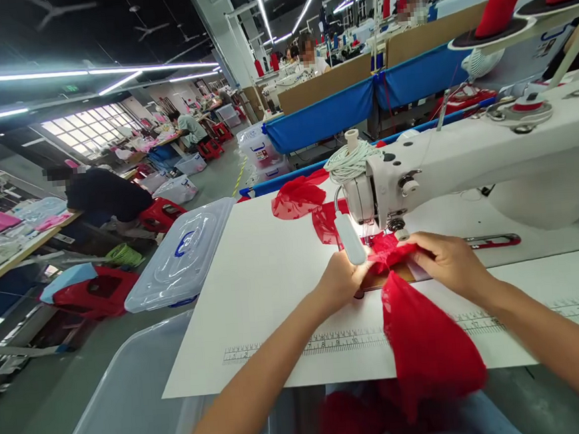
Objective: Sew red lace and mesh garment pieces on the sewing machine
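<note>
Left hand: your left hand (341, 281) is at the left edge of the gathered red fabric (427, 340), thumb and fingers drawn together on it; the white lamp (350, 239) partly hides the fingertips
Right hand: your right hand (446, 261) is at the fabric's right edge, thumb and forefinger pinched on the cloth with little gap; the other fingers are bent, and you cannot tell how tightly they press
Red fabric: it stretches between your hands below the head of the sewing machine (430, 166); its loose part drapes over the near edge of the white table (254, 273) toward your lap
Far side: sheer red pieces (295, 200) lie on the table, left of the machine head; a coil of pale cord (353, 162) sits on top of the head
Near side: a printed ruler (329, 344) runs along the table, passing under your forearms
Left side: a clear lid (185, 252) with a blue handle stands beside the table
</note>
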The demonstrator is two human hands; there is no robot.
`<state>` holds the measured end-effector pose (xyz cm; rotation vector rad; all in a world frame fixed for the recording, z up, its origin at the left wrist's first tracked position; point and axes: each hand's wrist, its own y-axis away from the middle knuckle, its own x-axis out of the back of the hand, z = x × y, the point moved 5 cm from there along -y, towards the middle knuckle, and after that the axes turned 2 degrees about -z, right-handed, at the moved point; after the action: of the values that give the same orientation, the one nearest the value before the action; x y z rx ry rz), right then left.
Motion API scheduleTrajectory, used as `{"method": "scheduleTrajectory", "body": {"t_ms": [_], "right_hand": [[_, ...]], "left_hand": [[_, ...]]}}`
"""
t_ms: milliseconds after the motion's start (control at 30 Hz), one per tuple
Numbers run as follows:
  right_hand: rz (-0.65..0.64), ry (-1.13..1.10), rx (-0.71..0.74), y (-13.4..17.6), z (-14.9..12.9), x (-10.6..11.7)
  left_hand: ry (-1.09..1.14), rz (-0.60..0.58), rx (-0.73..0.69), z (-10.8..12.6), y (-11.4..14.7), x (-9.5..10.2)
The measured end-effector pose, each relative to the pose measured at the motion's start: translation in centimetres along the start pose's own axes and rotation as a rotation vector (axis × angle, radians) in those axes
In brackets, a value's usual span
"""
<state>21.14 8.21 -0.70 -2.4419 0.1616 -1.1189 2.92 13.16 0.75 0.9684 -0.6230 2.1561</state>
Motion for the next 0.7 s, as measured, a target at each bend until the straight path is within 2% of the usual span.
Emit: {"method": "scheduleTrajectory", "body": {"t_ms": [100, 200, 267, 467, 567, 700], "right_hand": [[-0.039, -0.066, -0.042, 0.2, -0.1, -0.3], [-0.120, -0.142, 0.065, 0.3, -1.2, -1.0], [-0.080, -0.138, 0.114, 0.1, -1.8, -0.8], [0.103, -0.147, 0.108, -0.1, -2.3, 0.5], [0.170, -0.134, 0.144, 0.0, -2.9, 0.7], [0.174, -0.105, 0.188, 0.1, -3.3, 0.8]], "left_hand": [[0.099, -0.068, 0.031, -0.1, -0.5, 0.3], [0.140, -0.121, 0.013, 0.1, -0.8, 0.5], [0.149, -0.136, -0.001, 0.3, -1.0, 0.7], [0.081, -0.100, -0.023, 0.5, -0.9, 1.2], [0.011, -0.075, -0.037, 0.7, -0.8, 0.3], [-0.062, -0.017, 0.006, 0.5, -0.9, -1.0]]}}
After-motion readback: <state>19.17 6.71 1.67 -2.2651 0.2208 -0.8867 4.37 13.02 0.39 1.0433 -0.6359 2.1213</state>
